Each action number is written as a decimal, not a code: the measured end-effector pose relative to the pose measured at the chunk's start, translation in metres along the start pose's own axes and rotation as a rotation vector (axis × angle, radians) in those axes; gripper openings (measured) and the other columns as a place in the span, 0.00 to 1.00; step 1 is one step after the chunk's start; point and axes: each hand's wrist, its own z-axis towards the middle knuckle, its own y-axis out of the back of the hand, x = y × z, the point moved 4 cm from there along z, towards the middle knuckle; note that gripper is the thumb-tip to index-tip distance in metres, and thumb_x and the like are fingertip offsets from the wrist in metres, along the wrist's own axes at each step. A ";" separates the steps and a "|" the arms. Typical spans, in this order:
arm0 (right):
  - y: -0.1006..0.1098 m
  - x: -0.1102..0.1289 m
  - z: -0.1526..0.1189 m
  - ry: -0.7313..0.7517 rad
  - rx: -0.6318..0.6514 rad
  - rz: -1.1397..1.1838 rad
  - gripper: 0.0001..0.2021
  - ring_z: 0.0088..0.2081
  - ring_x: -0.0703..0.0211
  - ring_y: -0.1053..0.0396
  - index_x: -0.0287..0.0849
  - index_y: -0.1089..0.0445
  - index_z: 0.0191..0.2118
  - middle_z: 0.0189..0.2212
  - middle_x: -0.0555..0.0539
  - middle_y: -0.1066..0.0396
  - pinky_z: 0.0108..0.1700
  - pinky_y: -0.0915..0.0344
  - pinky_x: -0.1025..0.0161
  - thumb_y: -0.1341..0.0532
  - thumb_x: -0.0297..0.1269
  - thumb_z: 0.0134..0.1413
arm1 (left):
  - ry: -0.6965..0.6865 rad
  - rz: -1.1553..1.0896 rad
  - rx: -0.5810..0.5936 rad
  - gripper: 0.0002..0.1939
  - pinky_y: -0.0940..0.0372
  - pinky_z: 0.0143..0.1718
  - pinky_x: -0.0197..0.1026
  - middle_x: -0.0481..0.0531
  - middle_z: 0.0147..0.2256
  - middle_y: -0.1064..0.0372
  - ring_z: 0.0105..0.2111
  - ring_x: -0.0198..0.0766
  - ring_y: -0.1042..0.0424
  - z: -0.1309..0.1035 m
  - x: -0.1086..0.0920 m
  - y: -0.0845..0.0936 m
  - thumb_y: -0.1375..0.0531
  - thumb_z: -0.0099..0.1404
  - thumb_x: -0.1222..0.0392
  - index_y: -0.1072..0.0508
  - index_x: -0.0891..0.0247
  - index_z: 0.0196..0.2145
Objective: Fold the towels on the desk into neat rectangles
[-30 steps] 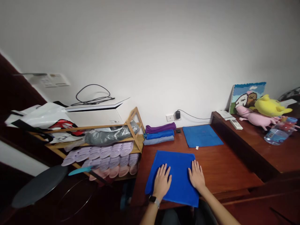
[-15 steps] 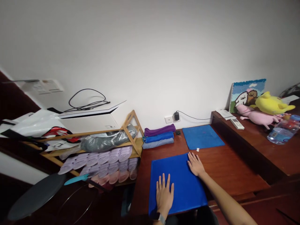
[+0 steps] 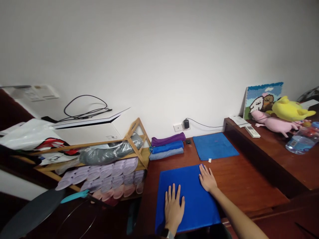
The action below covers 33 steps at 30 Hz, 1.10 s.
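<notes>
A smooth bright blue square of cloth (image 3: 190, 196) lies spread flat on the reddish-brown desk (image 3: 245, 179), its near edge at the desk's front. My left hand (image 3: 174, 207) rests flat on its left part with the fingers spread, a watch on the wrist. Near the far right corner, my right hand (image 3: 207, 177) lies palm down along the cloth's edge, fingers out. Neither hand grips anything. Behind the cloth sits a second, lighter blue towel (image 3: 215, 145), laid flat with a small white tag (image 3: 209, 160) at its near edge.
Rolled purple, blue and grey-blue towels (image 3: 166, 146) lie by the wall. On the left is a wooden rack (image 3: 138, 146) with slippers and a white box (image 3: 87, 132). A raised ledge on the right holds a remote (image 3: 252, 131), plush toys (image 3: 276, 123) and a bottle (image 3: 300, 142).
The view has shifted slightly, so the rack and box sit a little further left. Both hands stay flat on the blue cloth in nearly the same places.
</notes>
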 end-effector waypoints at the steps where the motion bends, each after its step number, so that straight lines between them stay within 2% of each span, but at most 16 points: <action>1: -0.002 0.000 0.000 -0.004 0.005 0.005 0.33 0.77 0.53 0.64 0.39 0.58 0.77 0.77 0.49 0.60 0.76 0.66 0.47 0.62 0.45 0.72 | -0.037 -0.017 -0.012 0.31 0.49 0.72 0.63 0.50 0.74 0.51 0.74 0.53 0.51 0.007 -0.007 0.002 0.50 0.76 0.53 0.45 0.49 0.74; 5: -0.008 -0.004 0.000 -0.036 -0.002 -0.007 0.33 0.77 0.53 0.64 0.38 0.59 0.77 0.77 0.48 0.61 0.76 0.66 0.46 0.61 0.45 0.72 | -0.184 -0.127 -0.013 0.29 0.50 0.73 0.61 0.50 0.74 0.51 0.74 0.49 0.51 0.053 -0.057 0.003 0.54 0.78 0.52 0.45 0.51 0.74; 9: -0.010 -0.006 0.002 -0.013 0.022 -0.032 0.32 0.77 0.52 0.65 0.40 0.57 0.77 0.77 0.48 0.61 0.76 0.66 0.45 0.61 0.43 0.72 | -0.235 -0.212 0.066 0.28 0.50 0.73 0.58 0.51 0.73 0.47 0.73 0.46 0.49 0.101 -0.110 -0.015 0.58 0.79 0.51 0.42 0.52 0.72; 12: -0.012 -0.008 0.002 0.009 0.022 -0.043 0.32 0.77 0.52 0.64 0.40 0.55 0.76 0.76 0.48 0.60 0.76 0.65 0.44 0.62 0.43 0.72 | -0.236 -0.243 0.097 0.28 0.51 0.74 0.56 0.50 0.73 0.47 0.73 0.43 0.50 0.115 -0.122 -0.034 0.60 0.80 0.50 0.42 0.51 0.73; 14: -0.013 -0.009 0.002 0.000 0.007 -0.042 0.32 0.77 0.52 0.63 0.39 0.56 0.77 0.76 0.48 0.60 0.76 0.65 0.44 0.61 0.42 0.72 | -0.241 -0.239 0.080 0.29 0.53 0.74 0.56 0.49 0.73 0.48 0.74 0.43 0.51 0.115 -0.107 -0.042 0.61 0.80 0.49 0.44 0.50 0.73; 15: -0.013 -0.009 0.002 -0.009 0.000 -0.042 0.32 0.77 0.52 0.63 0.39 0.57 0.77 0.76 0.48 0.60 0.76 0.64 0.44 0.61 0.43 0.72 | -0.236 -0.226 0.071 0.29 0.53 0.74 0.56 0.49 0.74 0.49 0.74 0.43 0.51 0.114 -0.092 -0.044 0.61 0.80 0.48 0.45 0.50 0.73; 17: -0.014 -0.009 0.001 -0.026 -0.008 -0.043 0.33 0.77 0.53 0.62 0.39 0.59 0.77 0.76 0.48 0.60 0.76 0.64 0.44 0.62 0.43 0.72 | -0.186 -0.178 0.067 0.30 0.53 0.74 0.57 0.51 0.74 0.49 0.74 0.44 0.52 0.111 -0.049 -0.045 0.61 0.80 0.46 0.46 0.52 0.74; 21: -0.014 -0.009 0.000 -0.038 0.002 -0.057 0.33 0.77 0.55 0.63 0.39 0.60 0.77 0.76 0.49 0.59 0.76 0.65 0.46 0.63 0.45 0.72 | -0.015 -0.061 0.074 0.32 0.52 0.73 0.58 0.55 0.74 0.50 0.74 0.47 0.52 0.110 0.058 -0.036 0.62 0.79 0.47 0.47 0.59 0.74; 23: -0.014 -0.009 0.000 -0.041 0.009 -0.067 0.33 0.77 0.55 0.63 0.39 0.60 0.77 0.76 0.49 0.59 0.76 0.65 0.46 0.63 0.46 0.72 | 0.029 -0.034 0.083 0.33 0.52 0.73 0.56 0.57 0.74 0.51 0.74 0.47 0.52 0.110 0.097 -0.033 0.62 0.79 0.47 0.48 0.62 0.75; 24: -0.015 -0.009 0.000 -0.043 0.012 -0.072 0.33 0.77 0.55 0.63 0.39 0.60 0.77 0.77 0.49 0.59 0.76 0.65 0.46 0.63 0.46 0.72 | 0.038 -0.031 0.087 0.33 0.52 0.73 0.55 0.57 0.74 0.51 0.74 0.47 0.52 0.111 0.109 -0.033 0.62 0.79 0.47 0.49 0.63 0.75; 27: -0.016 -0.009 0.000 -0.051 0.022 -0.088 0.33 0.77 0.56 0.64 0.40 0.61 0.77 0.77 0.51 0.61 0.76 0.65 0.46 0.64 0.46 0.72 | 0.050 -0.034 0.079 0.34 0.52 0.73 0.53 0.57 0.74 0.51 0.74 0.45 0.53 0.111 0.123 -0.036 0.63 0.79 0.46 0.51 0.64 0.75; 33: -0.008 -0.007 0.005 -0.063 0.072 -0.130 0.33 0.77 0.53 0.64 0.39 0.61 0.77 0.77 0.50 0.62 0.76 0.66 0.46 0.63 0.45 0.72 | 0.049 -0.032 0.072 0.33 0.53 0.73 0.56 0.57 0.74 0.50 0.74 0.47 0.52 0.114 0.113 -0.035 0.62 0.79 0.48 0.52 0.62 0.76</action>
